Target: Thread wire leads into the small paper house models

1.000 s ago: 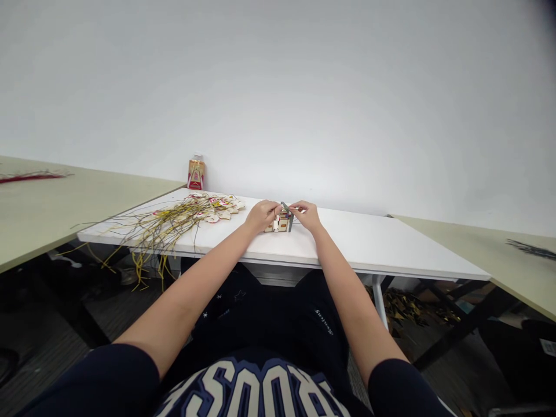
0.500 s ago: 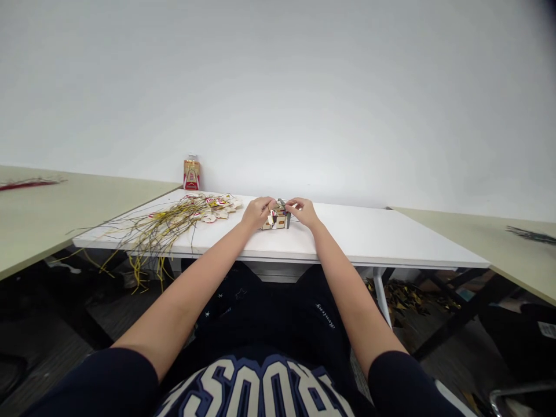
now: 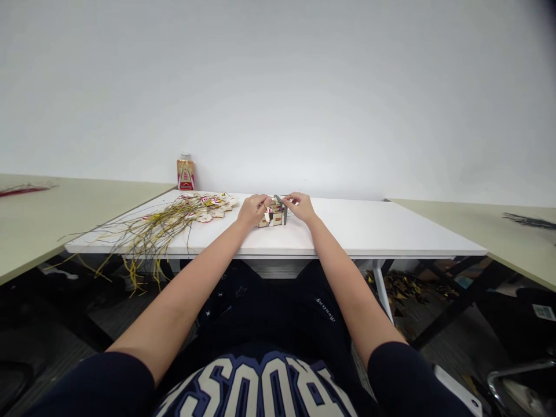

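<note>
A small cream box-like piece (image 3: 276,219) with orange patches stands on the white table between my hands. A grey-green strip (image 3: 285,215) runs over its top and down its right side. My left hand (image 3: 253,209) is closed at its left, with thumb and forefinger pinching a thin cord near a small red-and-white piece (image 3: 269,214). At the right, my right hand (image 3: 300,205) is closed in a pinch by the strip's upper end. What its fingertips hold is too small to make out.
Left of my hands lies a bundle of thin yellow and dark cords (image 3: 163,229) with white-and-red tags, hanging over the front edge. A bottle with a red-and-gold label (image 3: 186,174) stands at the back left by the wall. Dark strands (image 3: 530,220) lie on the right-hand table.
Both hands stay around the small box-like piece with slight finger shifts. The view has moved a little. The grey-green strip shows more plainly across the top of the piece.
</note>
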`<action>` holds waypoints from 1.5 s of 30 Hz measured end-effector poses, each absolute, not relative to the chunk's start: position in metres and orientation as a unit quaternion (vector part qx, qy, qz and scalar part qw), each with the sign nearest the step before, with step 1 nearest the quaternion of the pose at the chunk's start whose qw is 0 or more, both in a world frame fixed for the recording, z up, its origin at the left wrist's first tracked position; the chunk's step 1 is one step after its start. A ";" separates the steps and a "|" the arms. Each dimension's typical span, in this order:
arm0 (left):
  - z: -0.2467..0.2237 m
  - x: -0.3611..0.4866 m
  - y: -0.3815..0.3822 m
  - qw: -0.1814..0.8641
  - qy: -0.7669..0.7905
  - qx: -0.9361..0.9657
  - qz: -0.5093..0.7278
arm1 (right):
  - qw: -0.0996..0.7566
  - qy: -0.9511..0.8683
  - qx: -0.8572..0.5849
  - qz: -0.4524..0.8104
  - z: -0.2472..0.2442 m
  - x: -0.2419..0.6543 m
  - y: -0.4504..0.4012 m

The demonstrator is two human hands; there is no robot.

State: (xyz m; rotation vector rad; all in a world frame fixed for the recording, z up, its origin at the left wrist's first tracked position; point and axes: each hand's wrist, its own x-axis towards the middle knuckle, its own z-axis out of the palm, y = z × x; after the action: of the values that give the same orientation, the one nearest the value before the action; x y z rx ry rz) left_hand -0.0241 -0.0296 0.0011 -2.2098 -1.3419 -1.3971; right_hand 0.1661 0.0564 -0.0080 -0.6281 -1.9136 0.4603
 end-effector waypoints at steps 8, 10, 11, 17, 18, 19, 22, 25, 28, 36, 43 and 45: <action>0.001 -0.025 -0.029 0.106 -0.451 -0.750 -0.473 | 0.518 -0.784 -0.266 0.214 -0.006 0.165 0.056; 0.001 -0.025 -0.030 0.104 -0.450 -0.750 -0.473 | 0.522 -0.780 -0.270 0.216 -0.007 0.164 0.057; 0.001 -0.025 -0.030 0.104 -0.450 -0.749 -0.474 | 0.523 -0.779 -0.271 0.216 -0.007 0.164 0.058; 0.000 -0.025 -0.029 0.098 -0.446 -0.740 -0.494 | 0.522 -0.779 -0.273 0.214 -0.009 0.165 0.059; -0.001 -0.025 -0.028 0.099 -0.448 -0.738 -0.495 | 0.523 -0.779 -0.273 0.214 -0.009 0.165 0.059; -0.001 -0.025 -0.028 0.100 -0.450 -0.738 -0.493 | 0.524 -0.778 -0.272 0.214 -0.009 0.165 0.059; -0.001 -0.025 -0.027 0.099 -0.452 -0.743 -0.483 | 0.526 -0.779 -0.266 0.213 -0.009 0.166 0.059; -0.001 -0.026 -0.026 0.096 -0.451 -0.751 -0.473 | 0.523 -0.780 -0.269 0.213 -0.009 0.166 0.059; -0.001 -0.026 -0.026 0.099 -0.454 -0.750 -0.470 | 0.517 -0.782 -0.277 0.211 -0.009 0.166 0.059; -0.002 -0.026 -0.025 0.094 -0.469 -0.740 -0.473 | 0.519 -0.780 -0.279 0.213 -0.009 0.166 0.058; -0.001 -0.025 -0.026 0.089 -0.477 -0.736 -0.472 | 0.519 -0.783 -0.269 0.211 -0.009 0.165 0.060; -0.001 -0.025 -0.026 0.088 -0.478 -0.736 -0.472 | 0.517 -0.785 -0.273 0.207 -0.010 0.165 0.061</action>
State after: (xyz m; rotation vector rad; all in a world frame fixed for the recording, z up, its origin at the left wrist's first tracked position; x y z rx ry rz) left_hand -0.0253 -0.0255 -0.0013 -2.1897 -1.4231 -1.4046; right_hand 0.1651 0.0608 -0.0096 -0.6555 -1.8843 0.4964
